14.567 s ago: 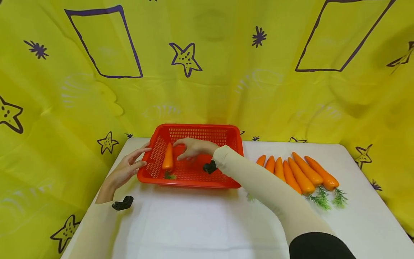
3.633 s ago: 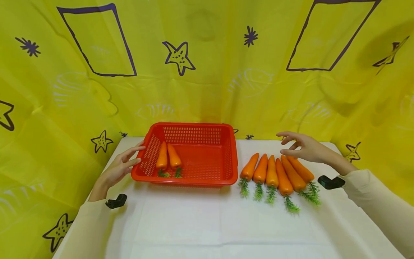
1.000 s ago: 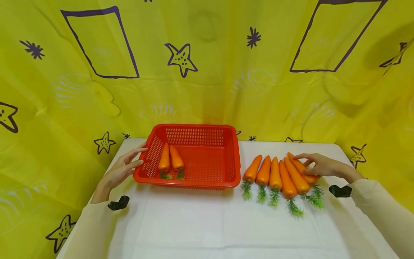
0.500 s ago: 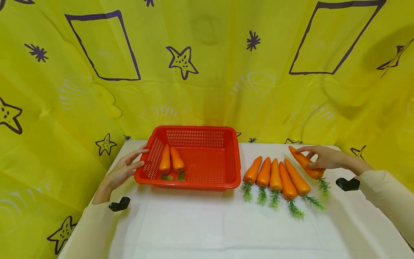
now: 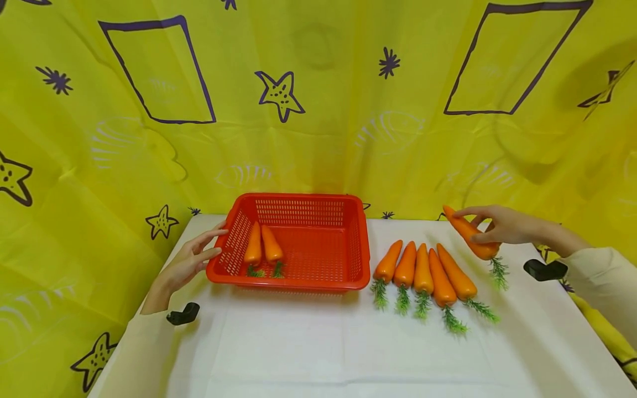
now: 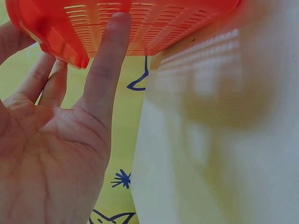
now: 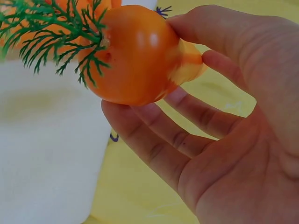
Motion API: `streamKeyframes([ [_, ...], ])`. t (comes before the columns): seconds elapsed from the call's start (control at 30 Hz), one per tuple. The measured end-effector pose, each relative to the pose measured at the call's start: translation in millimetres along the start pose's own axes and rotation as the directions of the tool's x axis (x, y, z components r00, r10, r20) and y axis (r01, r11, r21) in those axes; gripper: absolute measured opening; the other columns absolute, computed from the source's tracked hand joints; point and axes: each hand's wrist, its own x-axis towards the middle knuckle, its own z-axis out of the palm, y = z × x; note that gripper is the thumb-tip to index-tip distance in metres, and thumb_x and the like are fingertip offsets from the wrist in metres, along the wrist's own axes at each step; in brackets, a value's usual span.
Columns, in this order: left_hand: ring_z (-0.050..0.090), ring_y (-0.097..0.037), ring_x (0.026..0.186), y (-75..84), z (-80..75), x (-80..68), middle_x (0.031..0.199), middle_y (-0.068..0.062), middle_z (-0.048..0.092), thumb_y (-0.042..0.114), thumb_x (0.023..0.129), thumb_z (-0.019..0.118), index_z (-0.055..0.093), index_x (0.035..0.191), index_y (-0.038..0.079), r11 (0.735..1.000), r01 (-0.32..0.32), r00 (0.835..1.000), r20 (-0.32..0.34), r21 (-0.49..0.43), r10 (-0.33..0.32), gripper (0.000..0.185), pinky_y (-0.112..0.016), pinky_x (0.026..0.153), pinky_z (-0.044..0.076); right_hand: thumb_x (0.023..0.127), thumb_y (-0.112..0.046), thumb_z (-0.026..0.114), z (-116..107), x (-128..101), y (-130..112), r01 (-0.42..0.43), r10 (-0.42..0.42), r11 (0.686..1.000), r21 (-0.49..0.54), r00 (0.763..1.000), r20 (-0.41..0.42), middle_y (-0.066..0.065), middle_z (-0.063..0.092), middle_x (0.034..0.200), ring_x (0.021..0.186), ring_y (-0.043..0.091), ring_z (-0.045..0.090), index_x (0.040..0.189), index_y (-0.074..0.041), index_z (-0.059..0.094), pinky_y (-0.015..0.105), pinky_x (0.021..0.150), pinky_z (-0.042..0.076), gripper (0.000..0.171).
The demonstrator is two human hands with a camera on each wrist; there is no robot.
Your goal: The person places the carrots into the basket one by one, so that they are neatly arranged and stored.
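Observation:
My right hand point(image 5: 512, 224) holds an orange carrot point(image 5: 470, 235) above the right side of the table, its tip pointing up and left. In the right wrist view the thumb presses one side of this carrot point(image 7: 135, 56) and the fingertips the other; its green top hangs free. My left hand point(image 5: 184, 265) rests against the left end of the red basket point(image 5: 286, 286). Its fingers are fairly straight, and in the left wrist view a fingertip touches the slotted wall point(image 6: 159, 18). Two carrots, one the left carrot point(image 5: 253, 246), lie side by side in the basket.
Several more carrots, among them a middle carrot point(image 5: 423, 269), lie in a fanned row right of the basket, green tops toward the front. A white cloth point(image 5: 278, 342) covers the table. Behind and beside it hangs a yellow curtain point(image 5: 328, 149) with star drawings.
The right hand has grasped the rightmost carrot of the row and lifted it up and to the right, off the table. Earlier, a second carrot joined the first in the basket. The left hand stays put.

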Motion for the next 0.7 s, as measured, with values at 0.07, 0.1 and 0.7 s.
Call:
streamKeyframes([
  [0.07,0.029,-0.027,0.149,0.4,0.3,-0.3,0.173,0.0,0.008,0.01,0.107,0.053,0.038,0.155,0.001,1.0,0.002,1.0,-0.003,0.001,-0.002,0.05,-0.031,0.098,0.053,0.093,-0.012,0.076,-1,0,-3,0.004,-0.004,1.0,-0.008,1.0,-0.006,0.025,0.06,0.119,0.084,0.021,0.067,0.149,0.003,0.044,0.031,0.065,0.056,0.066],
  [0.1,0.028,-0.028,0.149,0.6,0.4,-0.4,0.173,0.0,0.008,0.01,0.107,0.053,0.038,0.155,0.001,1.0,0.0,1.0,-0.003,0.001,0.0,0.05,-0.031,0.097,0.053,0.094,-0.012,0.076,-2,1,-4,0.009,-0.009,1.0,-0.008,1.0,-0.009,0.025,0.06,0.12,0.083,0.021,0.067,0.149,0.003,0.045,0.031,0.065,0.056,0.065],
  [0.7,0.009,-0.045,0.154,-0.4,0.3,1.8,0.174,-0.001,0.007,0.008,0.108,0.051,0.038,0.154,0.0,1.0,-0.016,1.0,0.007,-0.011,0.016,0.049,-0.032,0.095,0.054,0.098,-0.018,0.072,-11,35,-67,0.082,-0.084,0.995,0.05,0.995,0.054,0.025,0.054,0.135,0.096,0.023,0.071,0.157,-0.009,0.041,0.036,0.074,0.058,0.067],
])
